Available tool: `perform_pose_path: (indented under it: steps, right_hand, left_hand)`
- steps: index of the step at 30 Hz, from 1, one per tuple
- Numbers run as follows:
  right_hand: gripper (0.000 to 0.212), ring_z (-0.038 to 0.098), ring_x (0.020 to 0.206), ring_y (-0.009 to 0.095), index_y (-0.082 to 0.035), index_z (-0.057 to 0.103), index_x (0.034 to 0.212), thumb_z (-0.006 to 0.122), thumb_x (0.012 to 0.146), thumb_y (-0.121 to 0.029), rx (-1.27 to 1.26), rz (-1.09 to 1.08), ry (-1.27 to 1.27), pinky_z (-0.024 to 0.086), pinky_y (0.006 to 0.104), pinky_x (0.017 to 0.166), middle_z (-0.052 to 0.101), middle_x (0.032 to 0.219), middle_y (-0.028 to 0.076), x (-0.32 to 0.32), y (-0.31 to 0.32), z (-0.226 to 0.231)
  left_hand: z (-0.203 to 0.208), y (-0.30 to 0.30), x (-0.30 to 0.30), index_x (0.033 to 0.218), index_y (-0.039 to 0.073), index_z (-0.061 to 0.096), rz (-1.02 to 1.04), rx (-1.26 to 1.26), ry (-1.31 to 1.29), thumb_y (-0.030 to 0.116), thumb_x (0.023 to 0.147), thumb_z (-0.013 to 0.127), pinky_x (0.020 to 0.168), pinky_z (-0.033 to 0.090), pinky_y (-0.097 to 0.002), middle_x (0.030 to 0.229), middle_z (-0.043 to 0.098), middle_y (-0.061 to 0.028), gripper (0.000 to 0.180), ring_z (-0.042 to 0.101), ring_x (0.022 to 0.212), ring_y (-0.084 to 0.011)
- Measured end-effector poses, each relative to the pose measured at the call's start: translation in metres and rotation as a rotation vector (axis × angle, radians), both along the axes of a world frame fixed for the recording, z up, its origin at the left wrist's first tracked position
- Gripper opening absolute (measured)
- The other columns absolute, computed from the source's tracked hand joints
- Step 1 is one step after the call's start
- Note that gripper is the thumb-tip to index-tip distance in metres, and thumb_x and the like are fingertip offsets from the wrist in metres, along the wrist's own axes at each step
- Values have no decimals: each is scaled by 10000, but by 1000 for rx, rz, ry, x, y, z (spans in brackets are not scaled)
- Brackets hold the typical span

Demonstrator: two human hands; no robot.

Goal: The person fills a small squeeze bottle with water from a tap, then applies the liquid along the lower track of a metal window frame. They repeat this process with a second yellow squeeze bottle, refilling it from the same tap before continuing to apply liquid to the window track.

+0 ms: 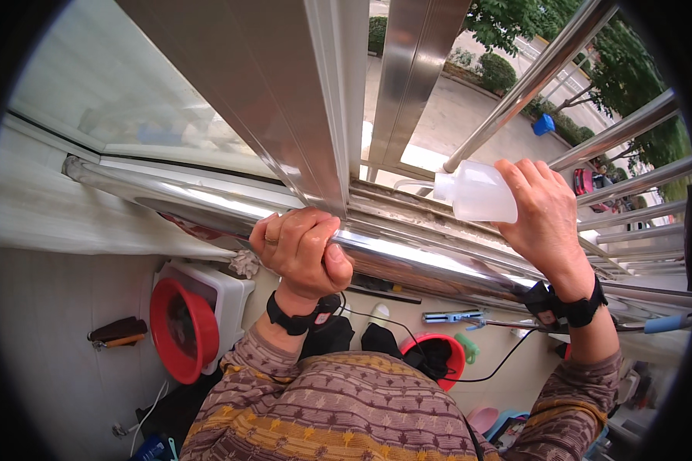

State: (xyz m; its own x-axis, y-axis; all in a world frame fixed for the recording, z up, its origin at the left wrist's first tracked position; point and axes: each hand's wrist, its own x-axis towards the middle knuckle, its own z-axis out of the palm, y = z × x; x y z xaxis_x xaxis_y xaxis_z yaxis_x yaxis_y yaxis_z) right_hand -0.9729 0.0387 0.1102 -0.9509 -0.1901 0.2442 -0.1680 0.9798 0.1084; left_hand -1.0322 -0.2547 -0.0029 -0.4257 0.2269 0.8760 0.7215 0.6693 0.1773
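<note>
Left hand (301, 252) is gripping the metal rail (454, 265), fingers curling round it. Right hand (544, 211) is holding a cloudy white bottle (480, 194), fingers closing around its base end; bottle is tilting sideways over the window track (396, 200), spout (413, 183) pointing left.

This looks like a home: a curtain (92, 219), a window (154, 115) with metal bars (529, 86) outside, a red basin (161, 330) and a mop (455, 316).
</note>
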Motion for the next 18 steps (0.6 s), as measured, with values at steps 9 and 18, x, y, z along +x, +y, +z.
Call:
perform_pose_path:
  steps: [9,18]
  right_hand:
    - [625,610,927,279,-93,605,1148,873,584,-114,44,-61,-25,493,396,811,609,949,72,22,17,4]
    - [578,607,914,279,-85,615,1139,852,613,-104,53,-71,-25,491,399,807,603,928,74,32,24,8]
  left_hand:
    - [1,0,0,927,96,622,2,-8,9,251,882,460,926,378,-398,878,674,-58,229,609,824,-233]
    - [1,-1,-1,931,93,628,-2,-12,17,246,882,458,938,374,-397,874,669,-51,234,617,821,-232]
